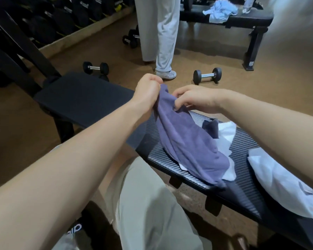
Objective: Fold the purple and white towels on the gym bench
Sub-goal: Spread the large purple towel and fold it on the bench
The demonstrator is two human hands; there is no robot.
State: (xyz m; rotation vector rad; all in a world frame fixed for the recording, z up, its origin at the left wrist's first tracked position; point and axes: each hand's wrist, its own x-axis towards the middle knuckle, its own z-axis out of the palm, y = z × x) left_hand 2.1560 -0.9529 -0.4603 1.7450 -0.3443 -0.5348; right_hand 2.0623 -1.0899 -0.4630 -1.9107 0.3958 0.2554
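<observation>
A purple towel [186,141] hangs crumpled from both my hands, its lower part lying on the dark textured gym bench [242,188]. My left hand [147,89] grips its top corner in a fist, lifted above the bench. My right hand [193,100] pinches the towel's upper edge just beside it. A white towel [226,134] lies bunched under and behind the purple one. A second white cloth [285,181] lies on the bench at the right, partly under my right forearm. A small dark purple piece [210,128] sticks up between the towels.
A person in light grey trousers [161,33] stands ahead on the brown floor. Dumbbells [207,75] [95,68] lie on the floor. A second bench [231,18] at the back holds a light blue towel [220,9]. A dark bench pad [83,98] sits to the left.
</observation>
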